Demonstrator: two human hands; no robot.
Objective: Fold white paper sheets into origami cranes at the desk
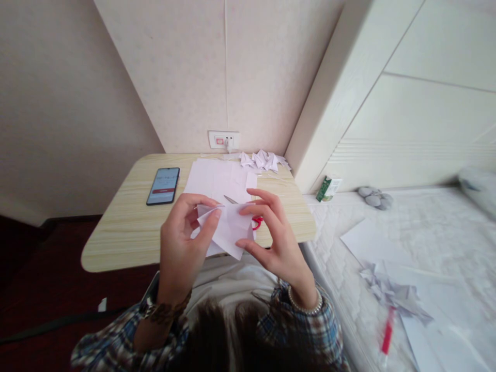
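Note:
A partly folded piece of white paper [231,230] is held up between both hands, over the near edge of the small table. My left hand [189,227] pinches its left side between thumb and fingers. On the right side, my right hand [267,227] has its thumb at the lower edge and fingers at the upper edge of the paper. Behind the paper, scissors with red handles [257,222] lie on the table, their blade tip [230,199] showing above it. White sheets [217,175] lie flat beneath.
A phone [163,186] lies on the wooden table [116,227], left of the sheets. Folded paper pieces [263,160] are piled at the back, below a wall socket [223,140]. The bed [329,248] at right bears more folded paper [391,292], a red pen-like item [386,333] and a green-white box [328,188].

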